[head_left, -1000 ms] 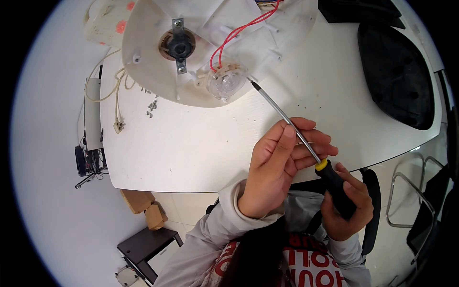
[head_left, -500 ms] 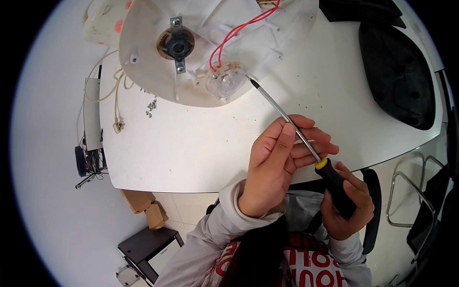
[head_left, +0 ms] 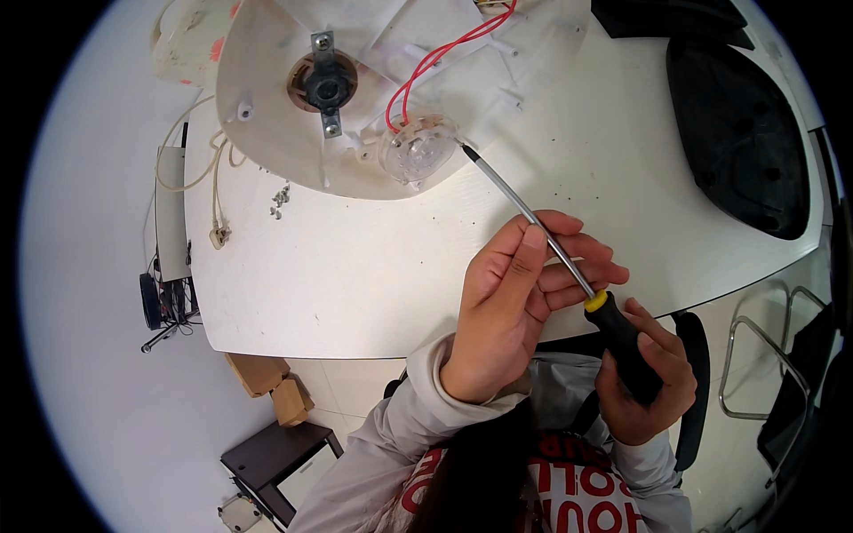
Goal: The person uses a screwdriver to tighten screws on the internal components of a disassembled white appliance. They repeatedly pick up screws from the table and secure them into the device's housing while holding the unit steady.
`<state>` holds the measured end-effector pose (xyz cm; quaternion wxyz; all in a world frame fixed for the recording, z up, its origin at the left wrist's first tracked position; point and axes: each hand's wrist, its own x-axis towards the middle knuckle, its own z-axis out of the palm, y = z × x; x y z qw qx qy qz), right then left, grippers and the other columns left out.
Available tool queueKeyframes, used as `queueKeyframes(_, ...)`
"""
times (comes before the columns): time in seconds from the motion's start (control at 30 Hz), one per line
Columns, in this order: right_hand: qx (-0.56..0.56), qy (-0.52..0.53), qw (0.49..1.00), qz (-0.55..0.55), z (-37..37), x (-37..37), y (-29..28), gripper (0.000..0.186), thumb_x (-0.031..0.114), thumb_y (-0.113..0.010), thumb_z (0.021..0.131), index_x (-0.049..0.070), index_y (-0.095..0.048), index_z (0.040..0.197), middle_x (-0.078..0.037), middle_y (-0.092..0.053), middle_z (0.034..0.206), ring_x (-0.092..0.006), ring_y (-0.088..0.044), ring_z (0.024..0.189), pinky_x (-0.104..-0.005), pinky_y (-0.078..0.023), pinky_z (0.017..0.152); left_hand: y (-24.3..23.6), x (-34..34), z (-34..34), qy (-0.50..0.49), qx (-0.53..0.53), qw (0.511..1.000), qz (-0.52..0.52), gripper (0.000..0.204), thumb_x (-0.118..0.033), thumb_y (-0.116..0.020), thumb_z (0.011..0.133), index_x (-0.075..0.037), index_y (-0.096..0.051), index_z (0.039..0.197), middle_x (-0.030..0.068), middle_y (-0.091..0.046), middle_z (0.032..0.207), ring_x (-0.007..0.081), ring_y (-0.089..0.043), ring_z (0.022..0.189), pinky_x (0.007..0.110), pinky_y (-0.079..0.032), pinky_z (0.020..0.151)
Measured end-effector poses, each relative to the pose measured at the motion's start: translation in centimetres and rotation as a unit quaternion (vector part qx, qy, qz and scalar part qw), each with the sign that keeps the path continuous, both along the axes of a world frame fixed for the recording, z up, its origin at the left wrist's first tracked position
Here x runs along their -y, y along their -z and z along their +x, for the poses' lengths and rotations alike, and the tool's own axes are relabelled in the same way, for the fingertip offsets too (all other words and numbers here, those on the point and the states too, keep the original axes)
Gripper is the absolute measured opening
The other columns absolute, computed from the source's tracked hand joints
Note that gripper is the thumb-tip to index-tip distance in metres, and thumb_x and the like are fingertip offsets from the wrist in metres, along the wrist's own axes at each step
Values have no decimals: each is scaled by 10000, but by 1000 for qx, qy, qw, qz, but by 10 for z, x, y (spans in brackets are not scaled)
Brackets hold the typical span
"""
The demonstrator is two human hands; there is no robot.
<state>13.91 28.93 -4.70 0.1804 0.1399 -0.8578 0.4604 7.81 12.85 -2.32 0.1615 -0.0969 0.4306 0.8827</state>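
A screwdriver (head_left: 515, 197) with a black and yellow handle slants up to the left across my hands. My right hand (head_left: 647, 377) is wrapped round its handle. Thumb and fingers of my left hand (head_left: 520, 289) pinch the metal shaft. Its dark tip is beside the right edge of a clear round plastic part (head_left: 418, 153); whether it touches a screw there is too small to tell. Two red wires (head_left: 435, 55) run from the clear part to the top edge. The part sits at the rim of a large white plastic housing (head_left: 258, 147), which has a dark round motor-like unit (head_left: 329, 89) under a metal bracket.
Small loose screws (head_left: 280, 202) lie left of centre on the white table (head_left: 355, 275). A pale cable with a plug (head_left: 219, 235) hangs near the left edge. At the right lies a black curved cover (head_left: 746, 142). A metal-framed chair (head_left: 755, 355) stands beyond the table.
The white housing and clear part appear shifted very slightly left in view. Both hands keep the same grip on the screwdriver, its tip staying by the clear part.
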Motion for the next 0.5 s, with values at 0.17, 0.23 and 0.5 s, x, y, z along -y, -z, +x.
queueKeyframes(0.17,6,3,1000,-3,1,-2,-3,490,4,-734,692,36,-459,1096,-244,-629,997,-354,-678,828,-356,-579,641,1,-1,1,-3,2,1000,12,352,-302,-330,1011,0,-459,1138,151,-632,1017,339,-652,944,399,-541,830)
queueKeyframes(0.23,2,7,999,31,0,-5,-7,506,22,-747,688,37,-471,1112,-231,-622,1007,-305,-669,776,-324,-560,596,1,-1,0,-2,2,1000,12,350,-303,-331,1011,-3,-461,1137,148,-632,1020,335,-650,951,395,-540,832)
queueKeyframes(0.5,20,51,994,95,5,-9,-21,618,17,-775,650,60,-480,1191,-143,-469,1040,-197,-557,760,-287,-486,607,-1,-1,0,-8,13,999,31,337,-288,-332,1012,-9,-464,1149,146,-630,1037,330,-644,966,388,-537,832)
